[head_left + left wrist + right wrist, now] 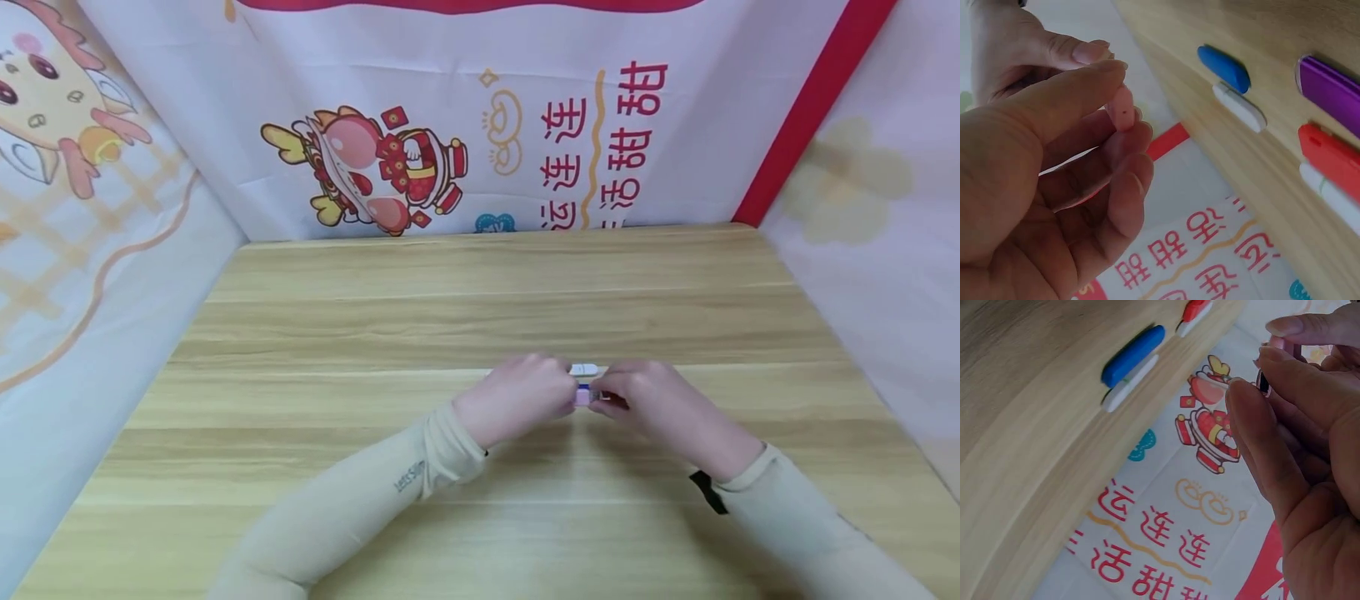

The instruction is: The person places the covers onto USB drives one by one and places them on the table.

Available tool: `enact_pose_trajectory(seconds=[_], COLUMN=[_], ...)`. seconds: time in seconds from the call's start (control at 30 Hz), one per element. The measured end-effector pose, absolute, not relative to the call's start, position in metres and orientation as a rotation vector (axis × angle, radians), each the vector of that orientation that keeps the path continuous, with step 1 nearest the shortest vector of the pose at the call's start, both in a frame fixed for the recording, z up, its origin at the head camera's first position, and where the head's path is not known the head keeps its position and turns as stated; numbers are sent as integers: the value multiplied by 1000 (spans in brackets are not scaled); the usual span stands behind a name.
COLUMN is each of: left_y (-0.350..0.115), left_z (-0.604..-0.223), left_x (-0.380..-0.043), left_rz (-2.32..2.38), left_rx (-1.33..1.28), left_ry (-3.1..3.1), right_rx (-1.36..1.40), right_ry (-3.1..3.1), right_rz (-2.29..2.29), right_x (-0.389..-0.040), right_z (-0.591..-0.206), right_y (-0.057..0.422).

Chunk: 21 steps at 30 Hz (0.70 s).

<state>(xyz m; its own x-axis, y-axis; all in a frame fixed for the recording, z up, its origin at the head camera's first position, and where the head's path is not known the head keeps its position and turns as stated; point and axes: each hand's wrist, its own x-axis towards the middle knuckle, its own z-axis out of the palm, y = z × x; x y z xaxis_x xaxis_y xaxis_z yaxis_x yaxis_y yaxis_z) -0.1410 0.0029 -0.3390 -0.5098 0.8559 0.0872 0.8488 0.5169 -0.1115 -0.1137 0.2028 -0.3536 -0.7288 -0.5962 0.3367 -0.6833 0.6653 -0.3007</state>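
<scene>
Over the middle right of the table, both hands meet at a small pink USB flash drive. The left hand pinches its pink body between thumb and fingers; a tiny hole shows in the end in the left wrist view. At the other end, the right hand pinches a small part with a dark and shiny face, mostly covered by the fingertips. Behind the hands lie a blue stick and a white stick side by side on the table.
Further along the wooden table lie a purple stick with a silvery edge, a red stick and another white stick. Printed cloth hangs along the back and sides of the table.
</scene>
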Motion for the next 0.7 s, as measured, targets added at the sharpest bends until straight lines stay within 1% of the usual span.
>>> enact_pose_trajectory(seconds=[0.17, 0.37, 0.5, 0.7], left_y=[15, 28, 35, 42], left_z=[-351, -365, -372, -378], left_x=[-148, -153, -153, -151], left_rz=[59, -90, -123, -163], left_rx=[-1466, -1491, -1497, -1459], left_ry=[-2718, -2774, -2808, -2867], right_rx=[1006, 1046, 1078, 1037], right_ry=[-2763, -2782, -2838, -2945], right_rz=[629, 633, 680, 703], right_x=[-118, -126, -131, -133], right_z=[-358, -372, -381, -387], right_y=[209, 217, 220, 225])
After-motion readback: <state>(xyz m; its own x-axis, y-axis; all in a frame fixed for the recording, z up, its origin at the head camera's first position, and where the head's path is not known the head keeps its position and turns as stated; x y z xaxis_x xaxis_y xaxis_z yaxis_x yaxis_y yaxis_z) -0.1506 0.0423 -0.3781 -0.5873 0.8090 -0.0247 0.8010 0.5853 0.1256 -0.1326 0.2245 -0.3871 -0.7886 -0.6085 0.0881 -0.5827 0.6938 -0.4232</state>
